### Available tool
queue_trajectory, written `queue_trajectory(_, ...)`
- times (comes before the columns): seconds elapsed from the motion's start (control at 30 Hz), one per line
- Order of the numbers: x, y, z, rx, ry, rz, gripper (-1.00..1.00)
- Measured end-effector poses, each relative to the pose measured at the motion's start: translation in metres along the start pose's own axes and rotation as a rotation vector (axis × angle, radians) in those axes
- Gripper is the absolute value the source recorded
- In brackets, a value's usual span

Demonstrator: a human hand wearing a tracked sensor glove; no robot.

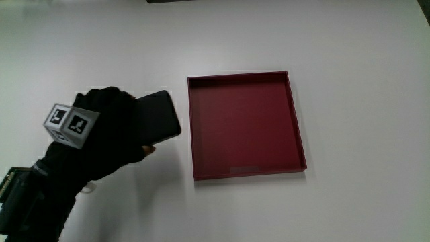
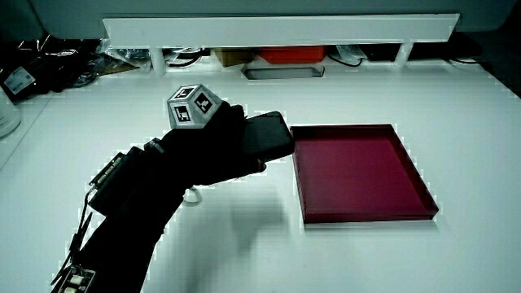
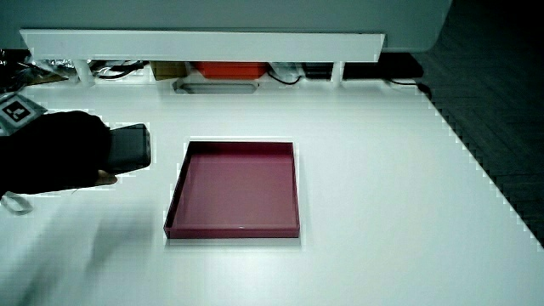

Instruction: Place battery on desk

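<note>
The battery (image 1: pixel 160 117) is a flat black slab with rounded corners, and the gloved hand (image 1: pixel 111 131) is shut on it. Hand and battery hover over the bare white desk (image 1: pixel 349 54) beside the red tray (image 1: pixel 294 121). In both side views the battery (image 2: pixel 270 135) (image 3: pixel 130 146) sticks out of the hand (image 2: pixel 213 145) (image 3: pixel 55 153) toward the tray and casts a shadow on the desk below, so it is held above the surface. The patterned cube (image 1: pixel 70 124) sits on the back of the hand. The fingers cover the battery's end nearer to the person.
The shallow square red tray (image 2: pixel 423 191) (image 3: pixel 174 200) has nothing in it. A low white partition (image 2: pixel 277 28) runs along the desk's edge farthest from the person, with an orange box (image 2: pixel 291 54) and cables under it. A wired device is strapped to the forearm (image 2: pixel 110 183).
</note>
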Motion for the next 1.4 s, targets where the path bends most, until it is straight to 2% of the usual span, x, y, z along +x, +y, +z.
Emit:
queue_trajectory(0.23,-0.026,-0.006,0.011,-0.059,0.446,0.237,0.0)
queue_trajectory(0.33,-0.042,-0.006,0.008,-0.076,0.457,0.274,0.0)
queue_trajectory(0.4,-0.045,-0.005,0.007,-0.074,0.459,0.288,0.0)
queue_trajectory(0.43,-0.054,-0.005,0.005,-0.085,0.458,0.302,0.0)
queue_trajectory(0.57,-0.06,-0.004,0.002,-0.095,0.46,0.329,0.0)
queue_trajectory(0.7,-0.077,-0.004,-0.002,-0.108,0.46,0.356,0.0)
queue_trajectory(0.83,-0.08,-0.004,-0.003,-0.116,0.472,0.373,0.0)
queue_trajectory(0.93,-0.09,-0.004,-0.005,-0.128,0.466,0.389,0.0)
queue_trajectory(0.97,-0.084,-0.005,-0.003,-0.116,0.463,0.384,0.0)
queue_trajectory(1.07,-0.085,-0.002,-0.004,-0.133,0.467,0.396,0.0)
queue_trajectory(1.1,-0.082,-0.002,-0.004,-0.136,0.474,0.397,-0.04)
queue_trajectory(1.2,-0.089,-0.003,-0.005,-0.137,0.488,0.404,-0.14)
queue_trajectory(1.3,-0.088,-0.006,-0.006,-0.127,0.472,0.398,-0.25)
queue_trajectory(1.4,-0.094,-0.008,-0.008,-0.128,0.483,0.406,-0.36)
